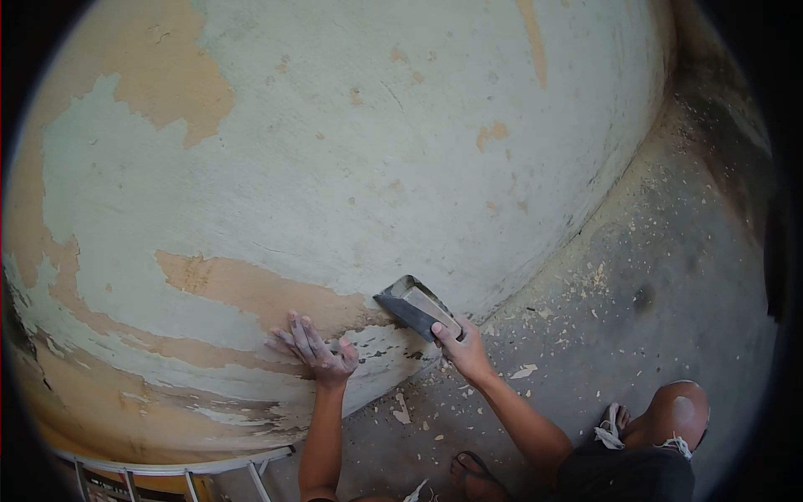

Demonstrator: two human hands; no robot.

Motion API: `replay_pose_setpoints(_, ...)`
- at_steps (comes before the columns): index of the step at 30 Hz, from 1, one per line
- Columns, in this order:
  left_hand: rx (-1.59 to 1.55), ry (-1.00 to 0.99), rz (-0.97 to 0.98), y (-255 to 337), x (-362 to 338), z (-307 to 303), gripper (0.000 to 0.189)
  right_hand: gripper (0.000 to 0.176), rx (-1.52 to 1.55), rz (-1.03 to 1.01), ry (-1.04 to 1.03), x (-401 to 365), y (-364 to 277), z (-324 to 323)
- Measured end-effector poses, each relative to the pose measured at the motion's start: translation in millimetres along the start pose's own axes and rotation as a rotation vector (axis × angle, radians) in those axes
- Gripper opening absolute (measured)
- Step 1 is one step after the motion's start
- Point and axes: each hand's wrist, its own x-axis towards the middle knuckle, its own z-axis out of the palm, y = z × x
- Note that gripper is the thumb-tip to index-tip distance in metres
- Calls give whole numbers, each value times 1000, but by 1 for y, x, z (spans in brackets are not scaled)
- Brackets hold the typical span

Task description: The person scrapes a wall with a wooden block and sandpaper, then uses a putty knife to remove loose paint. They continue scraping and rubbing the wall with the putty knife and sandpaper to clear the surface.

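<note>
My right hand grips the handle of a wide metal scraper, whose blade edge rests against the wall at the end of a bared tan strip. My left hand lies flat on the wall just left of the scraper, fingers spread, holding nothing. The wall carries pale, flaking paint with tan patches where the coat has come off.
Paint flakes litter the concrete floor along the wall's base. My knee and sandalled foot are at the lower right. A white metal frame shows at the bottom left.
</note>
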Motion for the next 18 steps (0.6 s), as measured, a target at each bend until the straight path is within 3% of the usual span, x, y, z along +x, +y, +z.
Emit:
replay_pose_setpoints(6, 92, 12, -30, 4, 3, 10, 70, 40, -81, -151, -34, 11, -59, 32)
replay_pose_setpoints(12, 97, -3, -39, 2, 8, 8, 68, 40, 20, -21, 17, 4, 5, 9)
replay_pose_setpoints(18, 151, -32, -28, 6, 7, 6, 67, 40, -33, -93, 4, 3, -44, 26)
